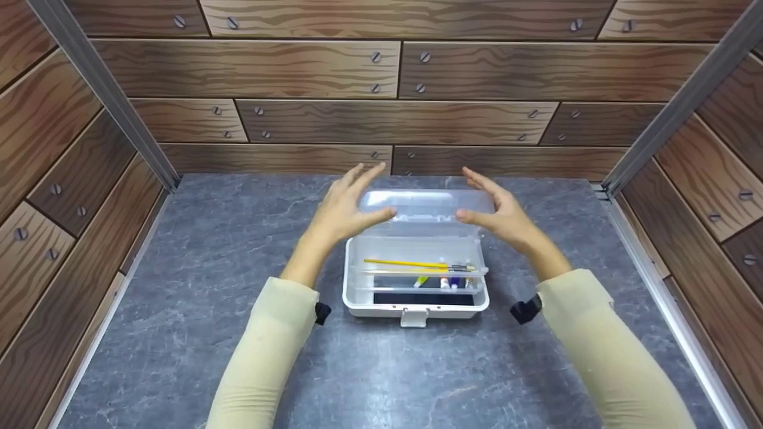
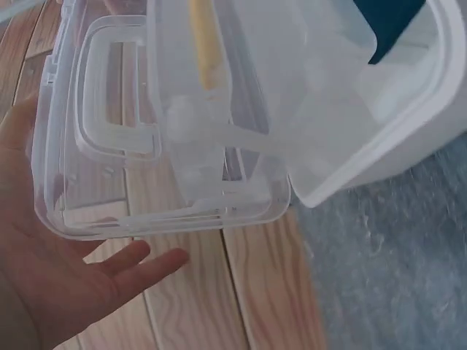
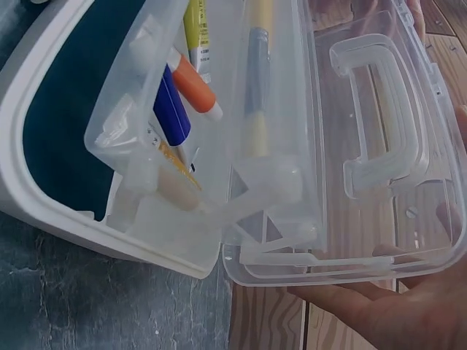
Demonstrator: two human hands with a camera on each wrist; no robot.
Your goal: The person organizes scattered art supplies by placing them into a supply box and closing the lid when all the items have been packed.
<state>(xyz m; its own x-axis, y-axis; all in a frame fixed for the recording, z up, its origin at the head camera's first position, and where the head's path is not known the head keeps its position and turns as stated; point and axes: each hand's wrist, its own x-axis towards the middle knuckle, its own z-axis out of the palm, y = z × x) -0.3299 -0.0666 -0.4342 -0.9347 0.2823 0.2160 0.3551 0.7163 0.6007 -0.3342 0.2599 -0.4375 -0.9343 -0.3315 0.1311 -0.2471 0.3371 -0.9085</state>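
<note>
A white storage box (image 1: 356,310) with its clear lid (image 1: 426,199) raised stands on the table. My left hand (image 1: 343,208) is at the lid's left side, fingers extended and thumb pointing inward. On the right side my right hand (image 1: 501,214) mirrors it, fingers spread beside and behind the lid. Neither hand has its fingers curled round anything. Clear trays (image 1: 381,290) are folded out inside. Yellow-handled paintbrushes (image 1: 405,263) lie in the upper tray. The right wrist view shows a blue tube (image 3: 171,109), an orange tube (image 3: 193,86) and a yellow-green tube (image 3: 198,33). Something dark (image 1: 411,299) lies at the bottom.
A white latch (image 1: 414,318) hangs at the box's front. Under everything is a grey marbled tabletop (image 1: 238,333). Wood-patterned walls (image 1: 310,68) and metal rails (image 1: 685,333) border it at the back and sides. Black wrist devices (image 1: 526,310) sit at both sleeves.
</note>
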